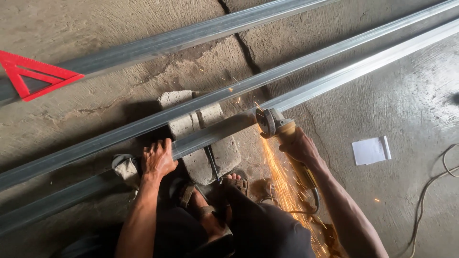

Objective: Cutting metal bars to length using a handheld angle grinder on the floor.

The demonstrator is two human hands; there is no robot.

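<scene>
**Grinder biting into the near steel tube**

Your right hand (300,148) is wrapped tight around the angle grinder (282,131), whose disc meets the steel tube (229,128) just ahead of your knuckles, sparks falling back toward you. Your left hand (158,157) clamps that same tube, beside a concrete block (210,153). Right of your right hand lies a white paper slip (370,150); far beyond your left, a red triangular square (33,74).

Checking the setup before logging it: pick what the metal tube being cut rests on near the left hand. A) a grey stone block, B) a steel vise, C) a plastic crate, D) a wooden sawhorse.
A: the metal tube lies across a grey stone block on the concrete floor, pressed down by the left hand while the right hand holds the angle grinder throwing sparks.
</scene>
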